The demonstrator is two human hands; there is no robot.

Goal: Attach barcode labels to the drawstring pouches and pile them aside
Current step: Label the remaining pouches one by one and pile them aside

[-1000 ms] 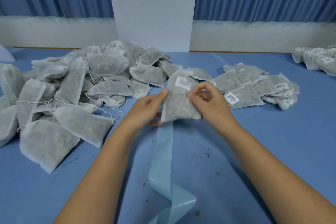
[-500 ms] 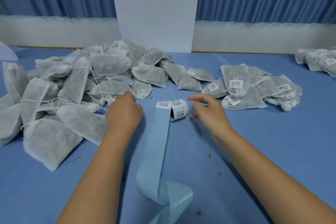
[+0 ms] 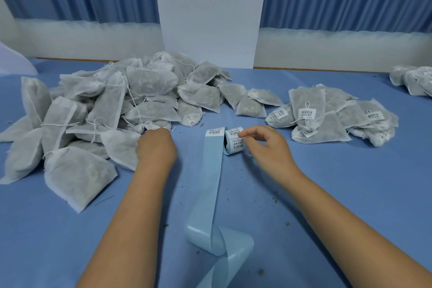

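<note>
Whereas earlier it hung clear, right grip [image 3: 268,149], released, forefinger now on label roll [image 3: 233,141]; left grip [image 3: 155,147], knuckles up, against unlabelled pouch pile [image 3: 112,110] at its left, closure not discernible.

Our left hand [image 3: 156,147] rests against the near edge of the unlabelled pouches [image 3: 121,105], its fingers hidden. Our right hand [image 3: 268,149] touches the label roll [image 3: 233,141] with a loosely outstretched fingertip. The backing strip [image 3: 211,182] trails toward us, and the labelled pouches [image 3: 327,117] lie to the right.

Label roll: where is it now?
Head view, centre of the table: the label roll lies beside the right hand, between the unlabelled pouch pile on the left and the labelled pile on the right.
</note>
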